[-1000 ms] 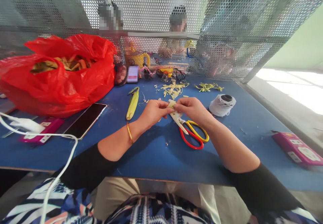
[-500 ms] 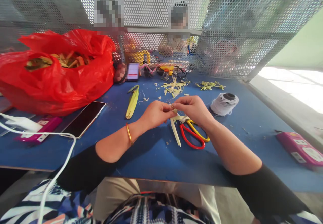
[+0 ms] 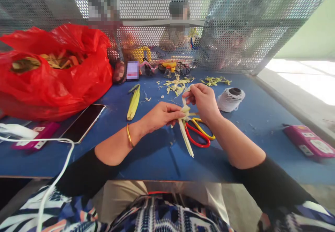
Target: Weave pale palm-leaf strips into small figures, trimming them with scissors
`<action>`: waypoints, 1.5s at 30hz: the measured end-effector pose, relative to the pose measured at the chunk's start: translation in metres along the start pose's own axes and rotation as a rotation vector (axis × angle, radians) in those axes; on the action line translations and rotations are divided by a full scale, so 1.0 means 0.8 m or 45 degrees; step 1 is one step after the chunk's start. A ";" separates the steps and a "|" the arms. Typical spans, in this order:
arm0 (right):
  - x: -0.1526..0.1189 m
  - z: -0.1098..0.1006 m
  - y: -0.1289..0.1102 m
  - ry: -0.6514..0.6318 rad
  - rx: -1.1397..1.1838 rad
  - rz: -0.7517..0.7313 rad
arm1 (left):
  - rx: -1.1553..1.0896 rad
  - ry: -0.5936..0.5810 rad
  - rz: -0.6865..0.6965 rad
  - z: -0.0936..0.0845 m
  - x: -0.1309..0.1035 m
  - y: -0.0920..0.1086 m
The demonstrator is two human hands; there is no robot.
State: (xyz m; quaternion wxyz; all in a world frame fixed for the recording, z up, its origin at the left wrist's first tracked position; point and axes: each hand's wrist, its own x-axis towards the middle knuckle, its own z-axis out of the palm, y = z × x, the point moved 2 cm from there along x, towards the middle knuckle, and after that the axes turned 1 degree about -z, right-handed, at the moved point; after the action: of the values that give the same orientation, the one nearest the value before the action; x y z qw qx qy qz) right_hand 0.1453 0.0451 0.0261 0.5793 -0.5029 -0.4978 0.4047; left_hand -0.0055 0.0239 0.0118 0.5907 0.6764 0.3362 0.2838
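Observation:
Between the fingers of my left hand (image 3: pixel 164 116) is a pale bundle of husk strips (image 3: pixel 186 137), its long tail slanting down toward me. My right hand (image 3: pixel 202 99) pinches a husk strip (image 3: pixel 184 101) that rises from the top of that bundle. Under the hands lie scissors (image 3: pixel 200 139) with one red and one yellow handle; the blades are hidden. A spool of white thread (image 3: pixel 231 99) stands right of my right hand. Left of my hands a whole yellow-green husk (image 3: pixel 134 103) rests on the blue table (image 3: pixel 146 158).
A red plastic bag (image 3: pixel 86 85) of husks fills the left side, near a dark phone (image 3: pixel 83 123) and a white cable (image 3: pixel 60 176). Cut strips (image 3: pixel 176 84) and greener pieces (image 3: pixel 216 81) lie farther back. A perforated metal screen (image 3: pixel 151 36) closes the back, with people beyond. A purple case (image 3: pixel 310 141) sits right.
My hands have moved apart. The right one has gone up, drawing a strip away from the bundle, which now shows more between them. The whole view has shifted slightly.

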 end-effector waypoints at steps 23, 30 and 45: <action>0.000 -0.002 0.014 -0.046 0.449 0.565 | -0.514 0.472 -0.170 -0.012 0.006 -0.003; -0.015 0.011 0.008 -0.128 0.518 0.488 | -0.350 0.397 -0.218 -0.007 0.006 -0.005; -0.008 0.010 0.016 -0.198 -0.121 0.264 | -0.766 0.726 -0.175 -0.032 0.010 -0.002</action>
State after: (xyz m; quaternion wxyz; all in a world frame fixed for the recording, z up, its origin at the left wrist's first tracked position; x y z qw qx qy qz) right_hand 0.1364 0.0424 0.0123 0.4695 -0.5455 -0.5051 0.4763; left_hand -0.0211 0.0458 0.0140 0.6627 0.3440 0.4328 0.5052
